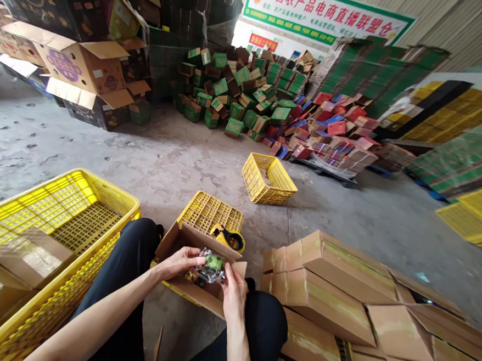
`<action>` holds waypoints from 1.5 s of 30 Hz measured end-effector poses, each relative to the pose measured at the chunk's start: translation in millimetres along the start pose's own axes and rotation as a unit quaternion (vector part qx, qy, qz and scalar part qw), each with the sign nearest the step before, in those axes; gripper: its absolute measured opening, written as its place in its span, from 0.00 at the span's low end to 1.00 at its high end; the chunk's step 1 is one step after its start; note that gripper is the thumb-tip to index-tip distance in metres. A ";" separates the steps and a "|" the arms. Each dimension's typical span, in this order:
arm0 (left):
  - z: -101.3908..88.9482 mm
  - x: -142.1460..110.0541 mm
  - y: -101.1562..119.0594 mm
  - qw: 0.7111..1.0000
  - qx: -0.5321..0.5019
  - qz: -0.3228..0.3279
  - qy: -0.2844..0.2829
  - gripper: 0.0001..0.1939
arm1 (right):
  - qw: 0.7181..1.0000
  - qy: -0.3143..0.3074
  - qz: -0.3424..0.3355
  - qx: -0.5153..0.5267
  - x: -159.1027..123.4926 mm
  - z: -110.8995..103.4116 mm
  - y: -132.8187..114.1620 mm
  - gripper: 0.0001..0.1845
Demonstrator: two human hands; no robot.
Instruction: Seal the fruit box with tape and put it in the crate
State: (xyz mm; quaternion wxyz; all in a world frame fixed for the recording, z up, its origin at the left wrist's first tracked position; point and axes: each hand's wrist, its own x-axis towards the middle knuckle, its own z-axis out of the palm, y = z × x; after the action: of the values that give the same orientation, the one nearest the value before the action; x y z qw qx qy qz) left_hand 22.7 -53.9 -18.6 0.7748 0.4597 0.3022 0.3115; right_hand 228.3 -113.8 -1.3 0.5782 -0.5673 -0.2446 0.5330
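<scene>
Both hands pinch a clear plastic packet (211, 265) with something green in it; its exact kind is too small to tell. My left hand (182, 262) grips the packet's left edge, and my right hand (234, 290) has its right edge. Directly beneath them stands an open cardboard box (212, 298) with its flaps up, between my knees. The box's contents are mostly hidden by the packet and hands. It rests on a yellow plastic crate (212, 209), whose gridded face shows behind the box. A yellow tape dispenser (222, 234) lies at the box's far right.
Closed, taped cartons (332, 286) are stacked at my right. A large yellow basket (67, 245) at my left holds cardboard boxes. Farther ahead, another yellow basket (269, 182) stands on the concrete floor (177, 154). Heaped green cartons (234, 100) and large open boxes (83, 70) lie beyond.
</scene>
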 end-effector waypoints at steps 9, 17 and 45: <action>2.4 -1.2 -0.3 0.995 -0.095 -0.007 0.038 0.43 | 0.999 -0.004 0.026 -0.027 3.1 -0.5 7.7 0.31; -2.4 4.2 -4.8 0.989 -0.079 -0.017 0.121 0.32 | 0.964 -0.099 -0.130 -0.212 0.7 -3.1 -0.8 0.39; 3.0 -1.5 6.0 0.997 -0.069 0.019 0.005 0.28 | 0.986 -0.019 -0.029 -0.161 4.0 2.4 8.1 0.37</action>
State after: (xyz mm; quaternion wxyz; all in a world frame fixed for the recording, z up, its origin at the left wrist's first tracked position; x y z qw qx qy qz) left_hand 22.8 -54.3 -11.7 0.7970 0.4093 0.2752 0.3486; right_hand 224.7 -110.9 -9.5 0.4900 -0.6351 -0.3545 0.4806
